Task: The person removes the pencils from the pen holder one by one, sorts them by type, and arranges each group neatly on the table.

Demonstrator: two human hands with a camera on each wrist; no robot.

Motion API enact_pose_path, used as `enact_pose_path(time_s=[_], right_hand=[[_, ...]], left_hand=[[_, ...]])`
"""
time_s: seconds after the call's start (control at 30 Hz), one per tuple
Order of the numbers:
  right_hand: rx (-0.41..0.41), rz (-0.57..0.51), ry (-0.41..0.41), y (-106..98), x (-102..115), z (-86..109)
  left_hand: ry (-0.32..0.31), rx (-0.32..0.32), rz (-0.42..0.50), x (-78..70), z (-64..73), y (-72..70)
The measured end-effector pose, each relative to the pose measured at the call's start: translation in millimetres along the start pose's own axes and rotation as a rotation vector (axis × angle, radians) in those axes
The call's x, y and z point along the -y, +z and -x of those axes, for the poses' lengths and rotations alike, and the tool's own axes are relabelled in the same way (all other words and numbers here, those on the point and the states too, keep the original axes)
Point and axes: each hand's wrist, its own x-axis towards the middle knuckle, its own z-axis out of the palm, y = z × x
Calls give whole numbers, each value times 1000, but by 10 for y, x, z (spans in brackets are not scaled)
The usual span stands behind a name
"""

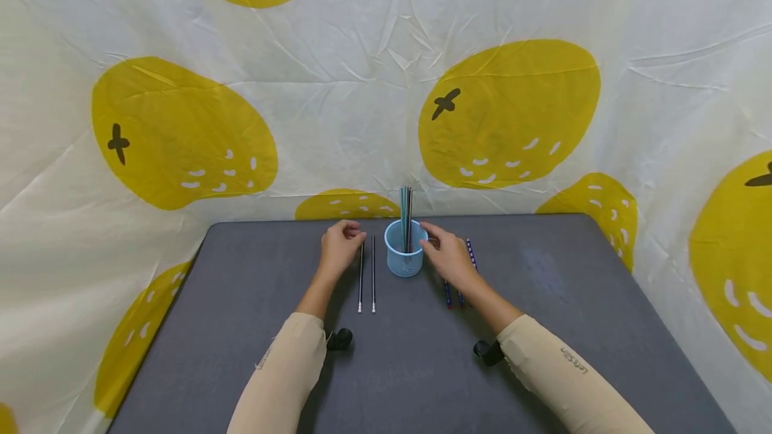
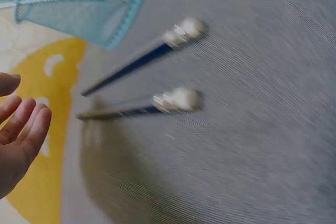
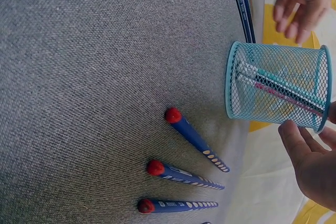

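A person's right hand [image 1: 447, 256] grips the rim of a light-blue mesh cup [image 1: 404, 264], thumb and fingers curved about it, while the left hand [image 1: 342, 243], empty with its thumb and fingers parted, hovers above two dark pencils [image 1: 373, 280] on a gray table [image 1: 410, 380]. The cup stands upright near the table's far edge, holding pencils [image 1: 405, 201]. The right wrist view reveals a pinkish pencil [image 3: 281, 92] inside the mesh and the red ends of dotted blue pencils [image 3: 189, 176], partly covered by the forearm in the head view. Pencil lettering is too small to read; the right sleeve [image 1: 563, 380] bears script seemingly beginning "Lets."
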Motion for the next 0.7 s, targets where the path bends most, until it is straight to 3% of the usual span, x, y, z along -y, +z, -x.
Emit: enact_pose_path(time_s=[0.2,0.4,0.7], right_hand=[[-15,9,-18,-11,-15,1],[-18,7,-34,-6,-27,2],[-23,0,-34,5,-16,-2]], left_hand=[[80,-6,87,-330,-52,26],[110,68,170,-599,-111,147],[78,142,199,-686,-263,340]])
